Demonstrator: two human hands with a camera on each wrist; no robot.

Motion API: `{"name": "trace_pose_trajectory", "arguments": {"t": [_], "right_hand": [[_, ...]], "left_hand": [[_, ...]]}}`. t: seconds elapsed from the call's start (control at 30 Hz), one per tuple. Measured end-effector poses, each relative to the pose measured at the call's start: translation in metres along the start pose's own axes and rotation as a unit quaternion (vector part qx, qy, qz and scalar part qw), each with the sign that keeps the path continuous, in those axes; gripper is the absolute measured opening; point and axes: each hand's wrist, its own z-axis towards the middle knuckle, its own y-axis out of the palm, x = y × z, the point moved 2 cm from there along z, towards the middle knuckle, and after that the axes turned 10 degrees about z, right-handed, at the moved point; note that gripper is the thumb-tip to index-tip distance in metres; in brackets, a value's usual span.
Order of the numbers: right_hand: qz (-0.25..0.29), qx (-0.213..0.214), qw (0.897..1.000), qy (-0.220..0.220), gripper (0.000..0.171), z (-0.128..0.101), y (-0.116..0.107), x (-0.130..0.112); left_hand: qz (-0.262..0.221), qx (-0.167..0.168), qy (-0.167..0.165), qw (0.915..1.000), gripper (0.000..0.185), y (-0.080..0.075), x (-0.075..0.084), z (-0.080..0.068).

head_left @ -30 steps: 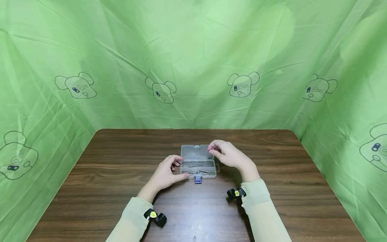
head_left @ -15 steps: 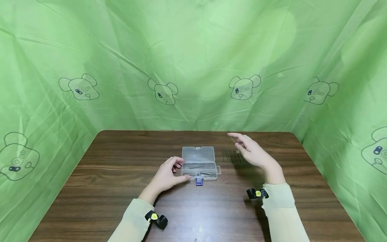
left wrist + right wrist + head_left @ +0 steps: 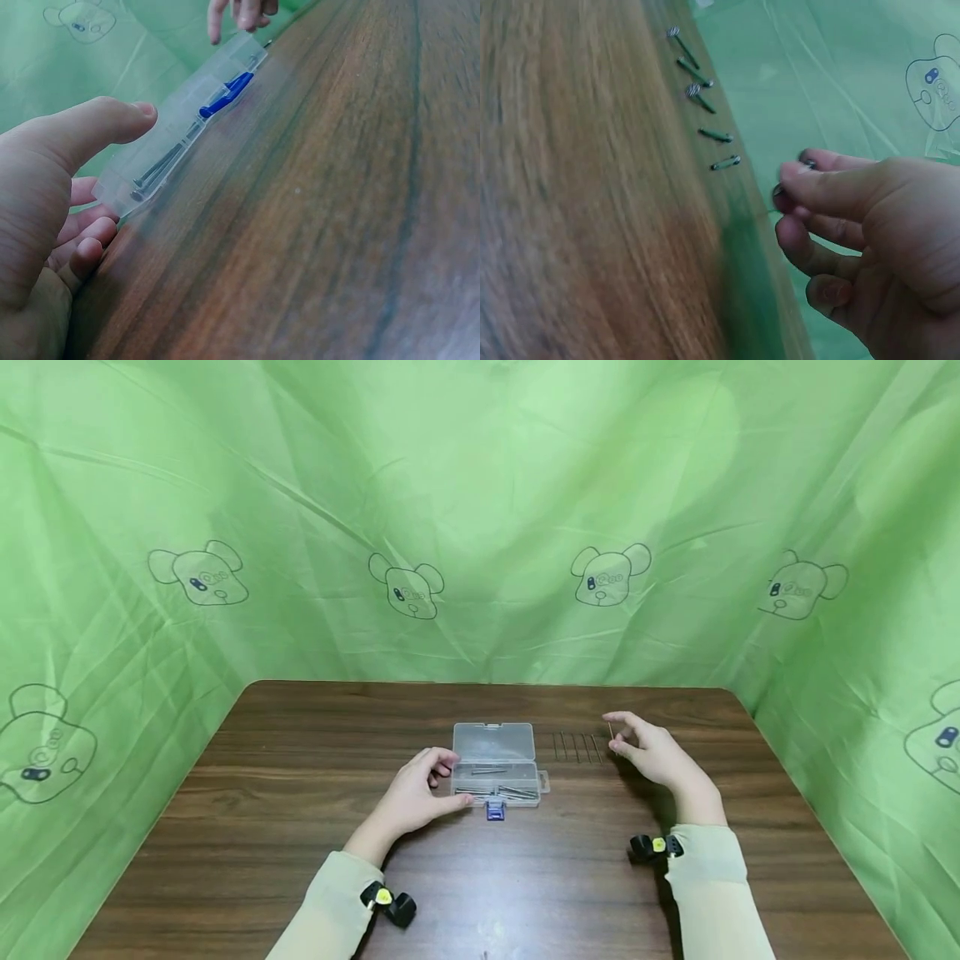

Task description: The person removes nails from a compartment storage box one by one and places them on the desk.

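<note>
A small clear plastic box (image 3: 497, 768) lies open at the table's middle, lid (image 3: 491, 740) back, with several nails inside and a blue latch (image 3: 493, 811) in front. My left hand (image 3: 456, 781) holds the box's left end, thumb (image 3: 90, 127) at the front edge and fingers curled behind. A row of several nails (image 3: 577, 747) lies on the table to the right of the box; the right wrist view shows this row of nails (image 3: 701, 94) too. My right hand (image 3: 611, 732) pinches one nail (image 3: 610, 728) just right of the row and above the wood.
The brown wooden table (image 3: 300, 827) is ringed on three sides by a green cloth backdrop (image 3: 480, 527) printed with bear outlines. Black wrist cameras sit on both sleeves.
My right hand has gone from over the open box to the right with a nail pinched, then down beside the row's right end. The left hand and box have stayed put.
</note>
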Motion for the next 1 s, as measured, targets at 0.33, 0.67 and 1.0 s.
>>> {"name": "trace_pose_trajectory", "arguments": {"t": [0.33,0.67,1.0], "right_hand": [[-0.029,-0.013,0.999,0.022,0.046,0.001,0.001,0.013],[-0.017,-0.01,1.0,0.02,0.044,0.003,0.007,0.017],[-0.035,-0.01,0.999,0.011,0.042,0.002,0.009,0.017]], "left_hand": [[0.001,0.0,0.002,1.0,0.064,-0.001,0.001,0.0],[0.004,0.002,0.008,1.0,0.063,-0.001,-0.001,0.002],[0.005,0.003,0.009,0.9999,0.064,0.002,-0.003,0.001]]}}
